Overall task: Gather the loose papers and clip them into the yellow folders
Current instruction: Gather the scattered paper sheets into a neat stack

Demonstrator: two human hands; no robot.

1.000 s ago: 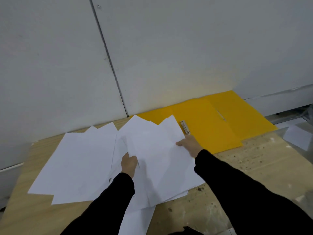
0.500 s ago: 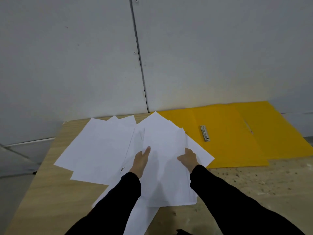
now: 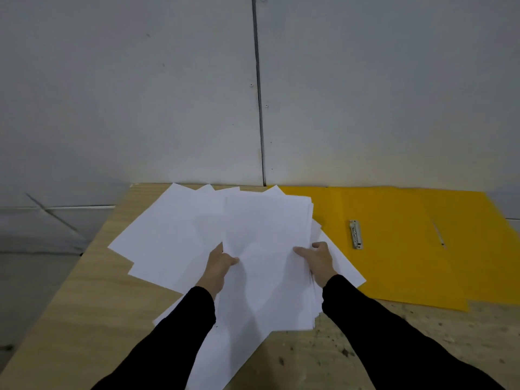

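A stack of white papers [image 3: 267, 249] is held between my two hands over the wooden table. My left hand [image 3: 218, 267] grips its left edge, thumb on top. Gripping the right edge is my right hand [image 3: 319, 260], its thumb lying across the top sheet. More loose white sheets [image 3: 168, 237] lie fanned out on the table to the left and under the stack. An open yellow folder [image 3: 394, 249] lies flat to the right against the wall, with a metal clip [image 3: 355, 234] on its middle panel. A second yellow folder [image 3: 478, 235] overlaps it further right.
The wooden table [image 3: 84, 305] stands against a grey panelled wall [image 3: 168, 94]; its left edge drops to a grey floor. The table's near right part is stained and speckled with debris [image 3: 422, 333].
Both hands now grip the stack's edges with thumbs on top, where before they pressed on the sheets. The sheets are squared into a neater stack. The view has swung left.
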